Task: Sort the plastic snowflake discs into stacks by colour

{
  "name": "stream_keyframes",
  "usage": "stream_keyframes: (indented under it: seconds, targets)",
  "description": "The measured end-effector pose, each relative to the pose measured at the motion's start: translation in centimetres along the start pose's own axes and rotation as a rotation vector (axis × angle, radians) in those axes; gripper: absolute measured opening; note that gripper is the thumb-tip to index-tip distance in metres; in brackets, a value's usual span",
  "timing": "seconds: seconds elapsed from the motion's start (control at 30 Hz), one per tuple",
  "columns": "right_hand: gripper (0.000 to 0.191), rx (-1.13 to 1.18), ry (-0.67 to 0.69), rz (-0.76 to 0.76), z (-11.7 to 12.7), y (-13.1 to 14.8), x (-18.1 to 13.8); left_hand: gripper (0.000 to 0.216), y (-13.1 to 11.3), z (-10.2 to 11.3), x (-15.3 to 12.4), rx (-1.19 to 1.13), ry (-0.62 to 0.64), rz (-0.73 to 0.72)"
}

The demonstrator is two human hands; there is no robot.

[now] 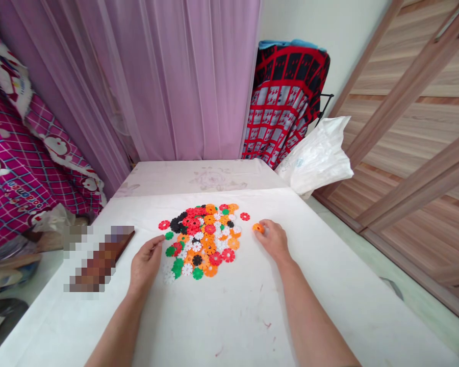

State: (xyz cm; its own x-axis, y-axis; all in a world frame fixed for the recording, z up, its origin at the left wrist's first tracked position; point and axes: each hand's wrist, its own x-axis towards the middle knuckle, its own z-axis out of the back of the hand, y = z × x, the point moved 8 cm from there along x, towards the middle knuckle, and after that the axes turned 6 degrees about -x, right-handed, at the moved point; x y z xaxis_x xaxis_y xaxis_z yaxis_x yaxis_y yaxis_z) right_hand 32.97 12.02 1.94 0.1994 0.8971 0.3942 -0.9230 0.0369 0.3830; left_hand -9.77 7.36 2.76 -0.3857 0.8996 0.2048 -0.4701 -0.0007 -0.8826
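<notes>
My right hand [275, 239] lies on the white table [229, 321] at 3 o'clock from the pile of snowflake discs [202, 237], thumb and forefinger pinching a single orange disc [257, 228] just clear of the heap. My left hand [147, 262] rests at the pile's 8 o'clock edge, fingers loosely curled and holding nothing, thumb near a green disc [169, 235]. A lone red disc [245, 216] sits at 2 o'clock.
</notes>
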Motion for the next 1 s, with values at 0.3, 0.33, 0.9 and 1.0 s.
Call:
stream_keyframes:
  seconds: [0.3, 0.33, 0.9, 1.0]
  targets:
    - [0.032, -0.014, 0.029, 0.011, -0.4, 0.1, -0.2, 0.038, 0.3, -0.3, 1.1, 0.031, 0.015, 0.009]
    - [0.033, -0.022, 0.026, 0.008, -0.4, 0.1, -0.2, 0.038, 0.3, -0.3, 1.1, 0.029, 0.015, 0.010]
    - [0.033, -0.161, 0.037, -0.005, -1.2, 0.3, 1.3, 0.040, 0.3, -0.4, 0.8, -0.018, 0.003, 0.007]
    - [0.033, -0.164, 0.050, -0.015, -1.6, 0.3, 2.2, 0.039, 0.2, -0.3, 0.8, -0.023, 0.005, 0.008]
